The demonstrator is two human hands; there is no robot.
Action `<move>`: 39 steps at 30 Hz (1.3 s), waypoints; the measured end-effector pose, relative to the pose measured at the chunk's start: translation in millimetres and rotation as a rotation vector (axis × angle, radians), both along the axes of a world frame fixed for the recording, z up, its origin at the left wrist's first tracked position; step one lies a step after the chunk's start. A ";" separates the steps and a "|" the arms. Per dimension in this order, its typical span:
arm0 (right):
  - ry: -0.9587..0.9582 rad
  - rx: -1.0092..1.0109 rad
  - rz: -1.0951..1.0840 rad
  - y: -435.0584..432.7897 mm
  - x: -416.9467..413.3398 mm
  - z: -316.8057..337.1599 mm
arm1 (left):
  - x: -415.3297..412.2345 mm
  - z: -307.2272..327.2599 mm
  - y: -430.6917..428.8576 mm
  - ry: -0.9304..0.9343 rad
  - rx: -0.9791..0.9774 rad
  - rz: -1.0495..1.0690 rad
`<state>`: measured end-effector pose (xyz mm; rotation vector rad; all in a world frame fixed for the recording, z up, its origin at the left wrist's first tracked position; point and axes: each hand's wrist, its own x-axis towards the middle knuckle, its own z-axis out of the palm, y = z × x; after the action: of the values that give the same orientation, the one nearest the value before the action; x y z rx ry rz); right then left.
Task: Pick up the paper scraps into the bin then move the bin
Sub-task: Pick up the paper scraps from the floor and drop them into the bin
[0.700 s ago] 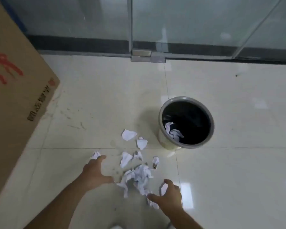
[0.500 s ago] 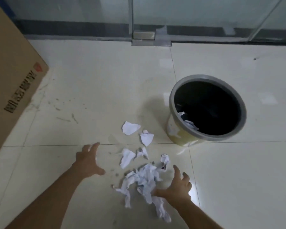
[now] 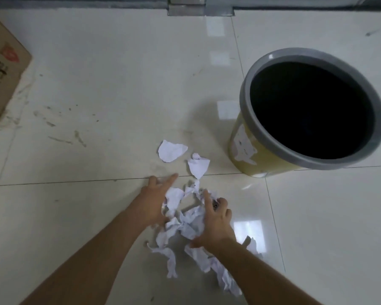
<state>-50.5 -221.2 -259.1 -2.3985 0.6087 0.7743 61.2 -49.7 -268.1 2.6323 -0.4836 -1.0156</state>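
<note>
A heap of crumpled white paper scraps (image 3: 185,223) lies on the tiled floor in front of me. My left hand (image 3: 154,199) presses against its left side with fingers spread. My right hand (image 3: 215,223) cups its right side, fingers curled over the paper. Two loose scraps, one (image 3: 171,150) and another (image 3: 198,165), lie just beyond the heap. More torn strips (image 3: 216,269) trail under my right forearm. The yellow bin with a grey rim (image 3: 246,148) stands upright to the upper right; its inside is dark.
A large cardboard box (image 3: 2,69) stands at the left edge. A glass wall with a metal floor bracket (image 3: 199,9) runs along the far side. Scuff marks (image 3: 62,133) streak the pale floor tiles between the box and the scraps.
Both hands have come together around the scrap heap, the left moving right and the right moving forward. The camera has dropped closer to the floor and bin.
</note>
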 end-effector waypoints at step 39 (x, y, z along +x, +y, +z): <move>-0.783 -0.064 -0.192 -204.0 84.9 278.1 | 58.9 294.5 -256.1 -0.489 -0.476 -0.227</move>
<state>34.4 -425.2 19.1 -2.3894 0.5135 -0.2801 120.1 -305.7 26.4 2.3943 -1.0084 -0.2366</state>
